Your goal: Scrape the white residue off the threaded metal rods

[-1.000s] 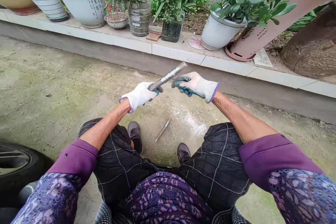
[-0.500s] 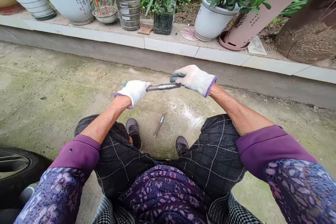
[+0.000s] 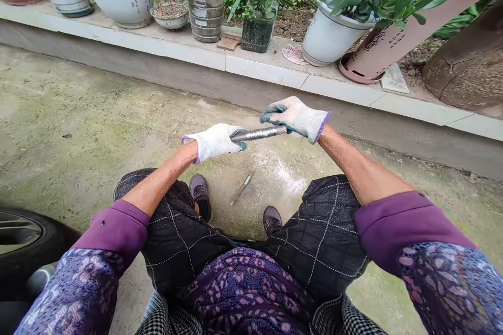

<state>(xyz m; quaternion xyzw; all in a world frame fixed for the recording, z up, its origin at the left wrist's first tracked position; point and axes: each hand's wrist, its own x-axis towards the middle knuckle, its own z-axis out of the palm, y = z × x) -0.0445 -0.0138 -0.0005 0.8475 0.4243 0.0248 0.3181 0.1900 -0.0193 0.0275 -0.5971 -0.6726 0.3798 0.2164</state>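
A dark rod with a silver, wire-like wrapping [image 3: 262,133] is held out in front of me, slanting slightly up to the right. My left hand [image 3: 218,141], in a white glove with a green coated palm, is closed around its left end. At the right end is my right hand [image 3: 296,116], gloved alike, its fingers curled and some of them touching the rod's tip. What lies between its thumb and forefinger cannot be made out. Below, a thinner stick with a silvery band [image 3: 242,188] lies on the concrete between my shoes.
White powder [image 3: 285,178] is scattered on the concrete floor [image 3: 98,131]. Ahead runs a low tiled ledge [image 3: 267,70] with potted plants, including a white pot [image 3: 328,36] and a pink planter [image 3: 377,55]. A car wheel [image 3: 27,241] stands at the left.
The rod and both hands have shifted a little to the right in view. The left hand has turned, showing more of its green fingers, and more of the silver wrapping shows.
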